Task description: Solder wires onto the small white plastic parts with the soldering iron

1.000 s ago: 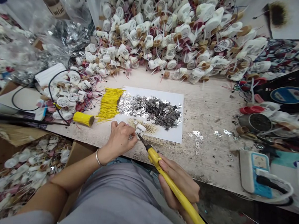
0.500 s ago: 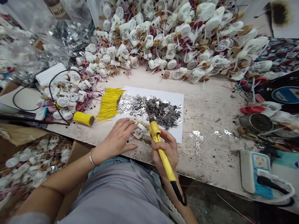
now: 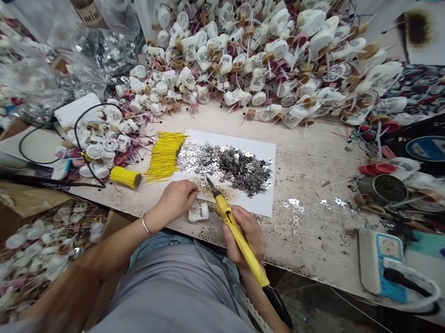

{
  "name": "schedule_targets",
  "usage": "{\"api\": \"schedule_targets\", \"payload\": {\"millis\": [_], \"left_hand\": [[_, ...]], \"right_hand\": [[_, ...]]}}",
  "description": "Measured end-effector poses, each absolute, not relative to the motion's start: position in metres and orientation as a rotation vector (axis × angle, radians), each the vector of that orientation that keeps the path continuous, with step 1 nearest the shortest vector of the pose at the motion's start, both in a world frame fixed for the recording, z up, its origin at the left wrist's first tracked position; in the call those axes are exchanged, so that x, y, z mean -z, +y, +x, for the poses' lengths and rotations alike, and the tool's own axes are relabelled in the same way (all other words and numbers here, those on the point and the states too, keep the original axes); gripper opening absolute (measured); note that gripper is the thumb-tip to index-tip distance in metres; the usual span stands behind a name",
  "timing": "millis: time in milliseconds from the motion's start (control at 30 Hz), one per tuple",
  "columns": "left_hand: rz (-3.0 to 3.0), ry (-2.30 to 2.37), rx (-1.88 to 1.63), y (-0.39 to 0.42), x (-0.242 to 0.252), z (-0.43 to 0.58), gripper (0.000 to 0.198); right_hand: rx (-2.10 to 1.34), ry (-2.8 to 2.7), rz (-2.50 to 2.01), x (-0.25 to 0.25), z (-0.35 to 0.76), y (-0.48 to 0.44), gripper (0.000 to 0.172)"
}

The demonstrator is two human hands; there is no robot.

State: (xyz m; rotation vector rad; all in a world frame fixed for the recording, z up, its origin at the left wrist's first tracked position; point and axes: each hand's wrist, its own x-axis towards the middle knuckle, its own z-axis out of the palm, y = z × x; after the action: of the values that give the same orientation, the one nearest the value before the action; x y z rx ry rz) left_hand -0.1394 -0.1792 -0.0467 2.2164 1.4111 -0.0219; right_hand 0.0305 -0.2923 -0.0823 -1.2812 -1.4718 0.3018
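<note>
My right hand [image 3: 246, 233] is wrapped round a yellow soldering iron [image 3: 237, 232], its dark tip pointing up and left over the front of a white sheet of paper [image 3: 258, 205]. My left hand [image 3: 178, 200] is closed, thumb and fingers pressed together near the tip; what they pinch is too small to make out. Just right of its wrist lies a small white plastic part [image 3: 199, 213] on the table. Small flat metal pieces [image 3: 241, 170] are heaped on the paper. Left of them yellow wires [image 3: 165, 155] lie in a spread row, beside a tied yellow wire bundle [image 3: 124, 177].
A large pile of white plastic assemblies [image 3: 259, 63] with wires fills the back. A black cable [image 3: 76, 122] loops at the left. Loose metal pieces [image 3: 294, 206], a round tin [image 3: 383, 189] and a power strip [image 3: 378, 264] are to the right. A box of parts [image 3: 44, 246] stands lower left.
My left hand has drawn its spread fingers into a pinch. The white plastic part now lies nearer the table's front edge. The soldering iron's tip has moved left and toward me.
</note>
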Motion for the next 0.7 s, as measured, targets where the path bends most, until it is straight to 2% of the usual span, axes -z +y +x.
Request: {"api": "schedule_targets", "payload": {"millis": [67,267,567,700], "left_hand": [[2.204,1.458,0.085,-0.177,0.043,-0.134,0.017],[2.227,1.540,0.028,-0.172,0.043,-0.128,0.017],[2.487,1.205,0.084,-0.162,0.045,-0.126,0.017],[2.423,1.184,0.049,-0.170,0.045,-0.138,0.016]], "right_hand": [[-0.325,-1.522,-1.278,0.080,0.037,-0.303,0.048],[-0.399,-1.429,-1.306,0.081,0.043,-0.318,0.041],[-0.282,-1.450,-1.305,0.081,0.046,-0.310,0.054],[-0.343,-1.534,-1.256,0.086,0.051,-0.315,0.060]]}}
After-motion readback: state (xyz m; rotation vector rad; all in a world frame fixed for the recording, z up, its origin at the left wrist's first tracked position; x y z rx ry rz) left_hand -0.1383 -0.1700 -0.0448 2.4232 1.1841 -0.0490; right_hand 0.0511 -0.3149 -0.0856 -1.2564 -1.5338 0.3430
